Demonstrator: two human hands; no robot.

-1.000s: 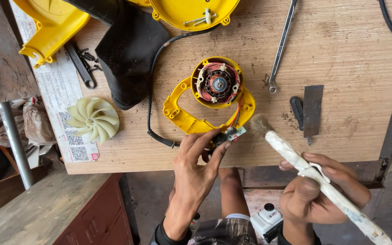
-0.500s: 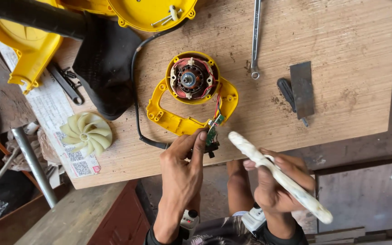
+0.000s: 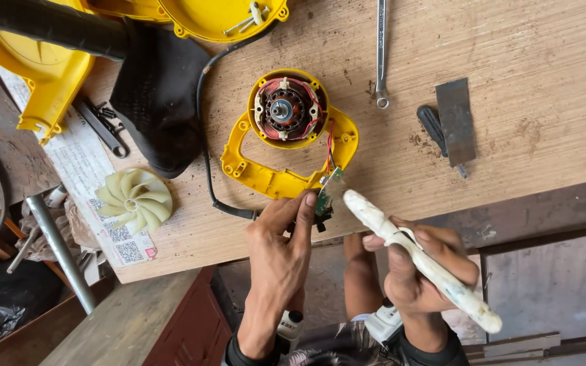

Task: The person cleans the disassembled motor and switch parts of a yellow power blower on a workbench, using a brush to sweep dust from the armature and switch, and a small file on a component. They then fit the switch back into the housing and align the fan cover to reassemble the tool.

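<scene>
A worn plywood worktop carries a yellow motor housing, a pale fan wheel on a printed sheet, a spanner and a black cloth, with a rough concrete floor below its near edge. The left hand pinches a small green circuit board at the worktop's near edge, beside the housing. The right hand is closed round a grimy white brush whose tip touches the board.

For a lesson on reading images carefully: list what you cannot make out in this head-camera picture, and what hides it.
- Circuit board: too small to show its parts; the left hand covers its lower edge.
- Brush: its tip meets the board, so contact is unclear; the right hand hides its middle.
- Yellow shell: cut off by the top edge.
- Black cloth: hides part of the cable.
- Wrench: top end cut off by the edge.
</scene>
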